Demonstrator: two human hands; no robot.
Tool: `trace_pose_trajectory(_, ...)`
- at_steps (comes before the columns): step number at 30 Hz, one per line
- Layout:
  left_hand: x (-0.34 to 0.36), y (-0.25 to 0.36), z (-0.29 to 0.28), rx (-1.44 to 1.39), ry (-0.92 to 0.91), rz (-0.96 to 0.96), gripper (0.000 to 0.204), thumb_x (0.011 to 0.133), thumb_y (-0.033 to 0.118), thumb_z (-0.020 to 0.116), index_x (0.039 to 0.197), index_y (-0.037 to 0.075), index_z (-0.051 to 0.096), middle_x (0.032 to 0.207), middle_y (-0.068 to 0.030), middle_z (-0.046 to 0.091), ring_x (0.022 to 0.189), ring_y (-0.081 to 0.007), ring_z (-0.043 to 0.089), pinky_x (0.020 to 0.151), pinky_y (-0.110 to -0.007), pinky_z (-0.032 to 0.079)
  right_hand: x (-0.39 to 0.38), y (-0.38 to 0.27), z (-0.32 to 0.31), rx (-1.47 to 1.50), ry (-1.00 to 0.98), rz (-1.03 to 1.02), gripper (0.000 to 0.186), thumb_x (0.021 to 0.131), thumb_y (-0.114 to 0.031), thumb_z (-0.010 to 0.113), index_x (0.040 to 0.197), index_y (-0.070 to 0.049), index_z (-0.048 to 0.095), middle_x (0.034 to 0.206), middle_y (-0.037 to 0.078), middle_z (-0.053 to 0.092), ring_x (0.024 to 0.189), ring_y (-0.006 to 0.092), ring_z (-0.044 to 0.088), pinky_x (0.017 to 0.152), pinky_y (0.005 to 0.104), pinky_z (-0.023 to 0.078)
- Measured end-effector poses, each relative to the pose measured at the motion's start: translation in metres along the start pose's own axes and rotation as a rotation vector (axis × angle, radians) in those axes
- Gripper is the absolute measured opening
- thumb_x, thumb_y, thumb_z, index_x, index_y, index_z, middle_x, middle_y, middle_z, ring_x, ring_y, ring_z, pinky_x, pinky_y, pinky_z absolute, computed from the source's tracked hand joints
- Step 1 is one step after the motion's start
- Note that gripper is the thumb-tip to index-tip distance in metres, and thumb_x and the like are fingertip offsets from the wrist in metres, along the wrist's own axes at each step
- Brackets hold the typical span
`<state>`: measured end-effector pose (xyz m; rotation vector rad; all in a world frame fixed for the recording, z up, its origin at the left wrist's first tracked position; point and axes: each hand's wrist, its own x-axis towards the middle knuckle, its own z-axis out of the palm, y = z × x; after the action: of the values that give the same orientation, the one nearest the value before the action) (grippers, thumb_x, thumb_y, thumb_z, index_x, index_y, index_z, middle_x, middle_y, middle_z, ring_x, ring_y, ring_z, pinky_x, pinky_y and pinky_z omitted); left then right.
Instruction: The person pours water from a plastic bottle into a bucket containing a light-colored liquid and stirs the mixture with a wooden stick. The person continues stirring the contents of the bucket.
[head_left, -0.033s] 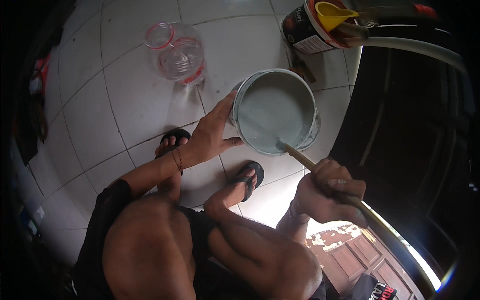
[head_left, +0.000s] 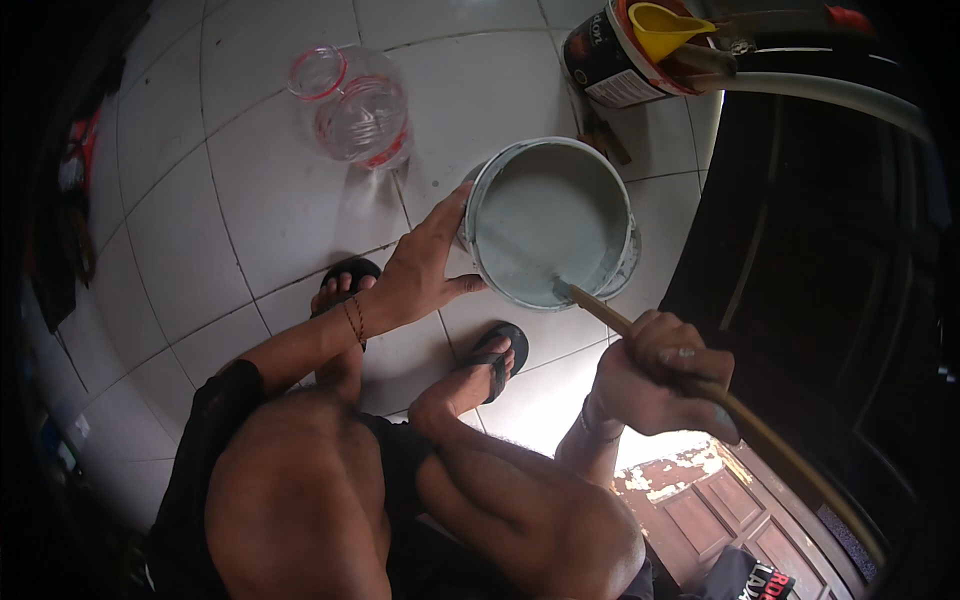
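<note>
A round bucket [head_left: 627, 190] stands on the tiles in front of me, holding pale grey liquid [head_left: 540, 225] that looks like paint. Spread along its left side, the fingers and thumb of my left hand [head_left: 420, 270] steady it. My right hand [head_left: 670, 375] is wrapped round a long wooden stick [head_left: 600, 310], just off the bucket's near right side. The stick slants down over the rim, and its lower tip is dipped in the grey liquid. Its other end runs past my fist towards the lower right.
Clear plastic jars with red rims [head_left: 365, 120] stand beyond my left hand. At the far right, a dark tub [head_left: 620, 85] holds a yellow funnel [head_left: 662, 32] and other tools. A dark panel [head_left: 770, 230] rises on the right; a brown peeling door [head_left: 720, 510] shows lower right. My sandalled feet [head_left: 495, 360] are near the bucket.
My right hand and the upper part of the stick have shifted very slightly. My left hand and the bucket stay where they were.
</note>
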<state>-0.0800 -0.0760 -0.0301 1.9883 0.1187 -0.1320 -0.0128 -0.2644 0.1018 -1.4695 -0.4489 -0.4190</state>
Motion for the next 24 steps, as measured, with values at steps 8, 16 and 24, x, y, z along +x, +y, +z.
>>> trace_pose_trajectory(8,0.004,0.003,0.000,-0.002,-0.041,-0.047,0.113,0.075,0.023,0.091,0.159,-0.003,0.021,0.162,-0.0237,0.032,0.144,-0.0407,0.043,0.119,-0.046,0.041,0.061,0.060,-0.003,-0.144,0.131,-0.090,0.080,0.096,-0.083,0.011,0.077,-0.012,0.042,0.049,-0.003,0.027,0.040,0.0069,0.022,0.037,0.0233,0.019)
trace_pose_trajectory(16,0.002,0.005,-0.004,0.008,-0.037,-0.034,0.116,0.074,0.025,0.092,0.160,-0.003,0.019,0.162,-0.0256,0.031,0.145,-0.0417,0.042,0.120,-0.046,0.040,0.023,0.028,-0.022,0.175,-0.198,-0.014,0.062,0.101,-0.065,0.051,0.083,-0.006,0.048,0.054,0.004,0.040,0.043,0.0130,0.037,0.043,0.0281,0.028)
trace_pose_trajectory(24,0.001,0.000,-0.002,0.018,-0.019,0.013,0.118,0.074,0.025,0.092,0.161,-0.003,0.017,0.162,-0.0257,0.031,0.145,-0.0423,0.042,0.120,-0.046,0.039,0.011,0.027,-0.010,0.429,-0.195,0.082,0.072,0.101,-0.077,0.024,0.080,-0.010,0.044,0.048,-0.002,0.028,0.038,0.0090,0.026,0.035,0.0259,0.022)
